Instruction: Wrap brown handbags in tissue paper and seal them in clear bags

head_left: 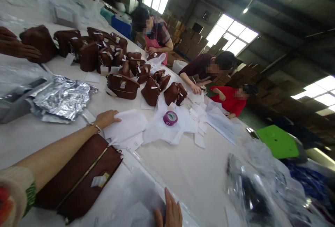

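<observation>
My left hand (106,120) reaches across a brown handbag (83,178) and is closed on the edge of some white paper (128,126). The handbag lies tilted beneath my forearm, its gold zip and a small white tag facing up. At the bottom edge, my right hand (170,211) has its thumb and fingers apart, against a clear plastic bag (138,195). Part of that hand is cut off by the frame. Just past the paper, a purple roll of tape (170,118) rests on thin white wrapping (167,133).
Several brown handbags (123,85) with tags stand across the table (178,171). Crumpled silver foil packaging (61,98) lies left. A co-worker's hands (23,47) touch a bag at far left. Other people work along the far side. Plastic-wrapped items (256,185) lie right.
</observation>
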`<state>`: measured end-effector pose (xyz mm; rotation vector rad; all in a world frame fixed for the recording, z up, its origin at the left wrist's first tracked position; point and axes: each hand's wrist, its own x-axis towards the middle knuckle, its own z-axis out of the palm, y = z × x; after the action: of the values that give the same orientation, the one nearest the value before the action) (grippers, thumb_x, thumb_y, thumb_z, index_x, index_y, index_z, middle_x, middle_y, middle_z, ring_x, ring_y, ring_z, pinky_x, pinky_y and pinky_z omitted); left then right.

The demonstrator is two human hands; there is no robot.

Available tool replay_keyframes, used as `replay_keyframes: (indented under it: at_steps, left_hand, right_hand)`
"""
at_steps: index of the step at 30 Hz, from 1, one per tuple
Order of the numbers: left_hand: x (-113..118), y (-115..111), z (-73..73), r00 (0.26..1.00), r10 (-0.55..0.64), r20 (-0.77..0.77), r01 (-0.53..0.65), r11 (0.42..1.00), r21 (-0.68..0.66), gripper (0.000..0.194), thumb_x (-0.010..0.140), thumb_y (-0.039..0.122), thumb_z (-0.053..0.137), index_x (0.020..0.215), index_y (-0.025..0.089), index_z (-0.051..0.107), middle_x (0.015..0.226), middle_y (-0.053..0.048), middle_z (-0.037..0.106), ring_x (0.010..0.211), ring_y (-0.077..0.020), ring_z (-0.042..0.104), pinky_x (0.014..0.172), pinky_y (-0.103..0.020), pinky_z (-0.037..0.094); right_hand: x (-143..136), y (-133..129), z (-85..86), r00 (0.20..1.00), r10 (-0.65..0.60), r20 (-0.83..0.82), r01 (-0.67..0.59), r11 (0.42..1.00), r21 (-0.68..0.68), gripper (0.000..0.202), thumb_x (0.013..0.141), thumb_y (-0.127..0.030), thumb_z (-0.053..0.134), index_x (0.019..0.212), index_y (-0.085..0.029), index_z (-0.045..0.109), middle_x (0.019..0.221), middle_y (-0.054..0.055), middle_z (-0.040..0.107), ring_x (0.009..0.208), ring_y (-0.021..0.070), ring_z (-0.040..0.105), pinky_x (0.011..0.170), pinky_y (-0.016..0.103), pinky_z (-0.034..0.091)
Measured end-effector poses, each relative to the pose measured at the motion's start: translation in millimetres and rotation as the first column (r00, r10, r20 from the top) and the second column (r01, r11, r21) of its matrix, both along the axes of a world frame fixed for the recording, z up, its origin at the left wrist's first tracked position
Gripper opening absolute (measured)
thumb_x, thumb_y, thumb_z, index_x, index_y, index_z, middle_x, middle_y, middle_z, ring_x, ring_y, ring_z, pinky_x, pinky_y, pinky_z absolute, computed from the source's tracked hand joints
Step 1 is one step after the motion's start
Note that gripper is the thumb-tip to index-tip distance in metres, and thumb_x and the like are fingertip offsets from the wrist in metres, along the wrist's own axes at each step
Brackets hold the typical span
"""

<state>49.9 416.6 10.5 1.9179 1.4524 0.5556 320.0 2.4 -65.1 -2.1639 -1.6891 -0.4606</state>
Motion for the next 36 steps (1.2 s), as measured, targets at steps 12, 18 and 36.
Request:
replay_keyframes:
  at_steps: [12, 18, 36]
  left_hand:
    - [59.2, -63.4, 85.1, 0.859, -0.27, 0.435, 0.452, 0.799, -0.396, 0.08, 0.066, 0.081, 0.064, 0.105, 0.011, 0.068, 0.097, -0.01, 0.074, 0.079, -0.0236, 0.066, 0.067, -0.029, 0.05]
    - [123.9, -121.7, 69.1, 0.649, -0.353, 0.674, 0.761, 0.316, -0.567, 0.063, 0.062, 0.073, 0.074, 0.085, 0.015, 0.07, 0.086, -0.009, 0.073, 0.082, -0.0244, 0.067, 0.073, -0.032, 0.051]
    - [240.2, -179.3, 31.1, 0.726, -0.335, 0.601, 0.587, 0.756, -0.288, 0.055, 0.087, 0.066, 0.051, 0.068, 0.015, 0.055, 0.063, 0.002, 0.051, 0.06, -0.0118, 0.045, 0.053, -0.023, 0.033]
  right_hand:
    - [10.7, 103.6, 185.7, 0.904, 0.318, 0.286, -0.337, 0.941, 0.019, 0.065, 0.089, -0.009, 0.06, 0.149, -0.023, 0.039, 0.157, 0.013, 0.036, 0.148, 0.037, 0.022, 0.115, 0.066, 0.023]
    - [45.2, 110.8, 210.6, 0.817, 0.528, 0.233, -0.522, 0.848, -0.089, 0.038, 0.093, -0.01, 0.054, 0.13, -0.018, 0.058, 0.138, 0.011, 0.06, 0.139, 0.0294, 0.042, 0.117, 0.058, 0.027]
    - [130.5, 66.6, 164.9, 0.48, -0.387, -0.787, -0.047, 0.884, -0.464, 0.041, 0.08, -0.058, 0.065, 0.067, -0.019, 0.065, 0.056, -0.003, 0.058, 0.053, 0.0119, 0.05, 0.048, 0.022, 0.034]
